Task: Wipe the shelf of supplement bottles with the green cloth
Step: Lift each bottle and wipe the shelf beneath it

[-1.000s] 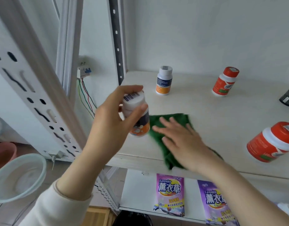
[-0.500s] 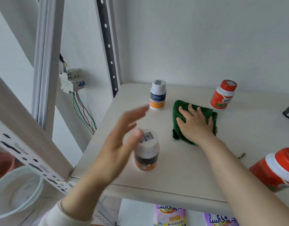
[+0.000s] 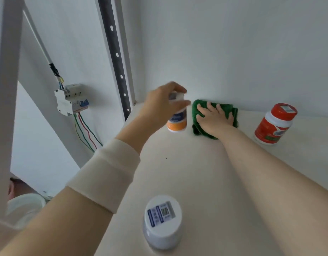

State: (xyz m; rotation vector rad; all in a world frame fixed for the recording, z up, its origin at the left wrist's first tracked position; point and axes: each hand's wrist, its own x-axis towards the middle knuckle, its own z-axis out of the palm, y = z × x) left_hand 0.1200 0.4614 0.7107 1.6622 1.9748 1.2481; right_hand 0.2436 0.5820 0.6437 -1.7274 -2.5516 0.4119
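The green cloth lies near the back wall of the pale shelf. My right hand presses flat on it with fingers spread. My left hand grips the top of a white bottle with an orange band, which hangs tilted just left of the cloth, slightly above the shelf. A second white-capped bottle stands at the front of the shelf between my forearms. A red bottle with a red cap stands to the right of the cloth.
A perforated dark upright post rises at the shelf's back left corner. A circuit breaker with coloured wires hangs on the wall to the left. A white basin sits low at the left.
My left hand let go of the front bottle, reached back and took hold of the orange-banded bottle. My right hand slid the cloth farther toward the back wall.
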